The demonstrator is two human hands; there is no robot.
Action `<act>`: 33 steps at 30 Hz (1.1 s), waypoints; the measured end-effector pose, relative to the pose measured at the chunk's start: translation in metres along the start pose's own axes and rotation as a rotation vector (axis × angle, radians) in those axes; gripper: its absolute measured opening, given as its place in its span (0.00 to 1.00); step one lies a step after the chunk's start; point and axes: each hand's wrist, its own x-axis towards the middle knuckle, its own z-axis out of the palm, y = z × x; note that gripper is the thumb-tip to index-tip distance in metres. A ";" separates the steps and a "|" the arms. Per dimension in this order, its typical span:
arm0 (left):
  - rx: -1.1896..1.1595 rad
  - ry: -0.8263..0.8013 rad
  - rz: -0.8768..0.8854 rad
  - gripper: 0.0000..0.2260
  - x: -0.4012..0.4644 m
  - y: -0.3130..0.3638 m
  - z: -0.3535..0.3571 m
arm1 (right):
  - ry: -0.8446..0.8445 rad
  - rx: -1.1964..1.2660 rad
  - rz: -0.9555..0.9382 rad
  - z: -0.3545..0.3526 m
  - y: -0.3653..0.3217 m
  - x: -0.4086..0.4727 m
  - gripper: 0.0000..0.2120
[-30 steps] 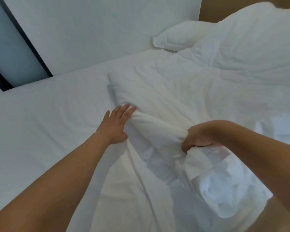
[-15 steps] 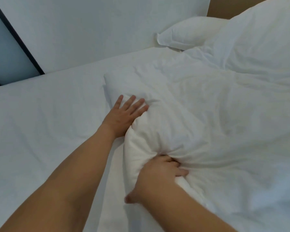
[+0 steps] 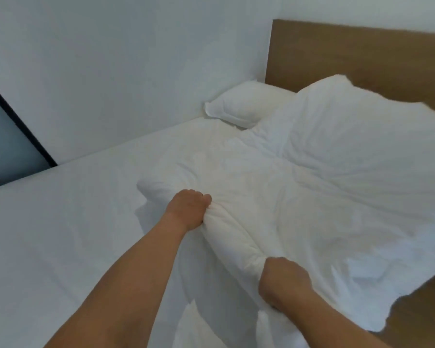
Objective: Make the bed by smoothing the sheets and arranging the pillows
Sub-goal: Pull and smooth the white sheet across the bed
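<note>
Up close, a person's left hand (image 3: 190,208) and right hand (image 3: 283,285) both clutch the rolled edge of a white duvet (image 3: 299,192), spread rumpled across the bed sheet (image 3: 60,234). One pillow (image 3: 246,106) lies against the wooden headboard (image 3: 349,59).

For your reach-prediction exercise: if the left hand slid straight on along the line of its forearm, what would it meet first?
The left hand already grips the duvet, so more bunched duvet comes first; the pillow lies further along, though depth is unclear.
</note>
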 end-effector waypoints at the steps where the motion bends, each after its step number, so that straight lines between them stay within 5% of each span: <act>1: -0.032 -0.005 -0.011 0.12 -0.007 0.003 -0.036 | 0.030 -0.035 0.017 -0.041 0.012 -0.024 0.18; 10: -0.235 -0.015 -0.109 0.11 -0.096 -0.057 -0.402 | 0.293 -0.376 -0.048 -0.397 0.003 -0.265 0.14; 20: -0.001 0.382 -0.122 0.05 -0.212 -0.147 -0.760 | 0.970 -0.417 -0.014 -0.639 -0.030 -0.500 0.09; 27: 0.270 0.611 -0.118 0.02 -0.255 -0.164 -0.872 | 1.164 -0.295 0.042 -0.676 -0.035 -0.543 0.10; 33: 0.336 0.563 -0.187 0.05 -0.230 -0.212 -0.868 | 1.101 -0.296 -0.021 -0.697 -0.078 -0.506 0.11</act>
